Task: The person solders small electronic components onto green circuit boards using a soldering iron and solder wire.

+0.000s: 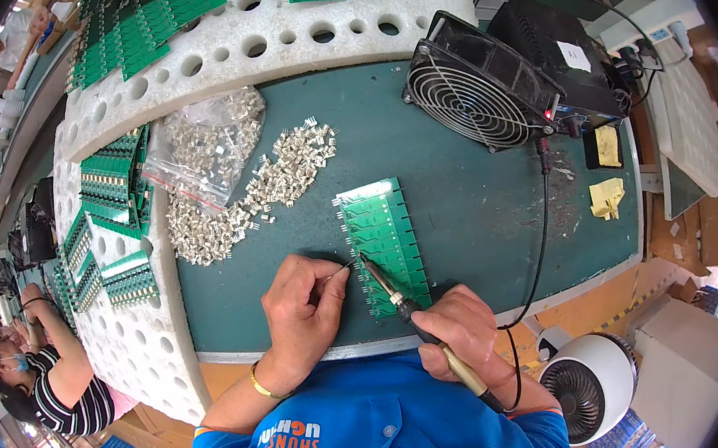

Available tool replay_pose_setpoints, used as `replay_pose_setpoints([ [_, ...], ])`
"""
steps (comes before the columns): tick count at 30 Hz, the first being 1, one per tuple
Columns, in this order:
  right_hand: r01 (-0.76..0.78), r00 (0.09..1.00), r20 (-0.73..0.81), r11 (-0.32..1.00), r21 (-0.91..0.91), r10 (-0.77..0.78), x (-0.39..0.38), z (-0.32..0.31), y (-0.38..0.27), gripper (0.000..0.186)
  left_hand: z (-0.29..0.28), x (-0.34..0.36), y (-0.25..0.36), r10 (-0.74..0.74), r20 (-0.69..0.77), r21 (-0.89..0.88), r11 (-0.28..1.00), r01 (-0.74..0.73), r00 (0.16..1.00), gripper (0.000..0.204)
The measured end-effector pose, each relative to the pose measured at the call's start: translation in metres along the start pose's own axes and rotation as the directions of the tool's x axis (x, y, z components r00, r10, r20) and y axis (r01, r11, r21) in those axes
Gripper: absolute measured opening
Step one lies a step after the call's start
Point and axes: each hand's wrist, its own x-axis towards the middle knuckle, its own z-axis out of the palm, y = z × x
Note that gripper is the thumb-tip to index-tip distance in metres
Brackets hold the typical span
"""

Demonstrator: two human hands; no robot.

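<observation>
A green circuit board panel (pixel 385 240) lies on the dark green bench mat, with small white connectors along its left edge. My right hand (pixel 459 329) is closed round a soldering iron (pixel 419 318), whose tip meets the left edge of the panel. Between the pinched fingers of my left hand (pixel 307 300) is a thin solder wire (pixel 342 269), and its end points at the iron's tip. Left of the panel are a heap of small white connectors (pixel 290 169) and a clear plastic bag (pixel 206 142) of the same parts.
White perforated foam blocks (pixel 284 63) bear several green boards (pixel 118 186) at left and back. A black fan (pixel 477 96) and a black power unit (pixel 552 56) stand at back right. The iron's cable (pixel 541 243) crosses the right side, near yellow sponges (pixel 607 198). Another person (pixel 46 366) sits at left.
</observation>
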Motion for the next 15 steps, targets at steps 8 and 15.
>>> replay_pose_setpoints([
  [8,-0.009,1.0,0.006,1.0,-0.004,0.009,-0.0019,0.0001,-0.0006,0.032,0.0001,0.0001,0.0005,-0.002,0.009,-0.004,1.0,0.002,1.0,0.01],
  [15,-0.012,1.0,0.004,1.0,0.003,0.012,-0.0031,-0.0001,-0.0006,0.033,0.0002,0.0008,0.0009,0.002,0.012,0.007,1.0,-0.002,1.0,0.01],
])
